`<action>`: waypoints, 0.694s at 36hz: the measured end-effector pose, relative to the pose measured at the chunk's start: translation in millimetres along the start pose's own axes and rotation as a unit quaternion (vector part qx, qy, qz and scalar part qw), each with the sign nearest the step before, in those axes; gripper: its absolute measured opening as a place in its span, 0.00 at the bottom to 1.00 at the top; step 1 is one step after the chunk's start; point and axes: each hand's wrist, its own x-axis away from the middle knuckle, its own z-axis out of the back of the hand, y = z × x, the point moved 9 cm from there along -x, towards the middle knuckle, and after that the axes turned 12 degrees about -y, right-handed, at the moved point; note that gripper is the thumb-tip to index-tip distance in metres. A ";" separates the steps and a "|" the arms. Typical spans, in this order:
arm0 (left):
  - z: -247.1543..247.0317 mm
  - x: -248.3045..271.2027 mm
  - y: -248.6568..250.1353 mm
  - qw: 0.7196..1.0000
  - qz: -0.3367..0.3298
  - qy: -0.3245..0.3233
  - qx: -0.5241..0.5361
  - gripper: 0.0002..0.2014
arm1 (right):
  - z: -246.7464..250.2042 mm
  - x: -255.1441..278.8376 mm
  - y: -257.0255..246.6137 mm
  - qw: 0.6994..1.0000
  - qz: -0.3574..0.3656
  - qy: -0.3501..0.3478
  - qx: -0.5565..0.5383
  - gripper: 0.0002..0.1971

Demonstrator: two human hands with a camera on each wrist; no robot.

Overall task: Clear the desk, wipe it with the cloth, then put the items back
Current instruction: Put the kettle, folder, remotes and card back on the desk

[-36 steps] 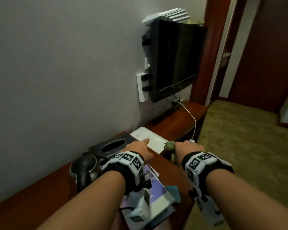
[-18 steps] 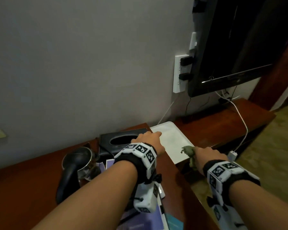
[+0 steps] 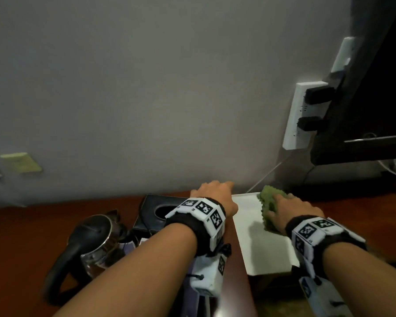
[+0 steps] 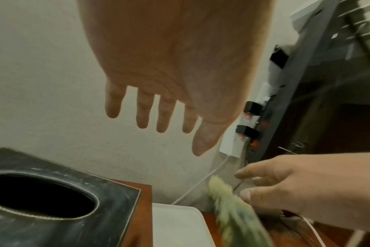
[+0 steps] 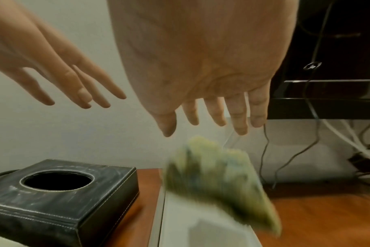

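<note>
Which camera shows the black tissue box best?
Right wrist view: nearly the whole tissue box shows, top opening and sides. The left wrist view crops it; in the head view the left wristband hides part.

Left of the white rectangular tray [image 3: 261,255], the black leather tissue box [image 3: 151,216] and the steel kettle with black handle [image 3: 96,239] block low passes. Right of it, the black wall-mounted screen [image 3: 375,99] overhangs the reddish wooden worktop [image 5: 317,217] (white power strip [image 3: 294,124] and dangling cables [image 5: 266,150] alongside), leaving a low gap; open room above the tray.
</note>
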 end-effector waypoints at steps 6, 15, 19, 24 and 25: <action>4.8 -14.6 -2.5 0.996 0.077 -0.001 0.044 0.28 | 19.5 -50.1 -4.3 0.995 0.066 -0.006 0.070 0.24; 7.6 5.5 -4.1 0.990 0.122 0.022 0.062 0.31 | 35.7 -48.0 8.6 0.991 0.088 -0.003 0.098 0.18; 12.6 26.3 -8.6 0.989 0.128 0.037 0.060 0.29 | 33.6 -28.2 1.1 0.991 0.099 0.000 0.094 0.19; 5.8 64.5 -21.2 0.989 0.125 0.051 0.061 0.31 | 22.7 6.6 -19.3 0.986 0.123 0.022 0.110 0.20; 2.4 75.2 -25.7 0.989 0.125 0.052 0.061 0.32 | 18.9 15.7 -24.7 0.985 0.129 0.027 0.111 0.20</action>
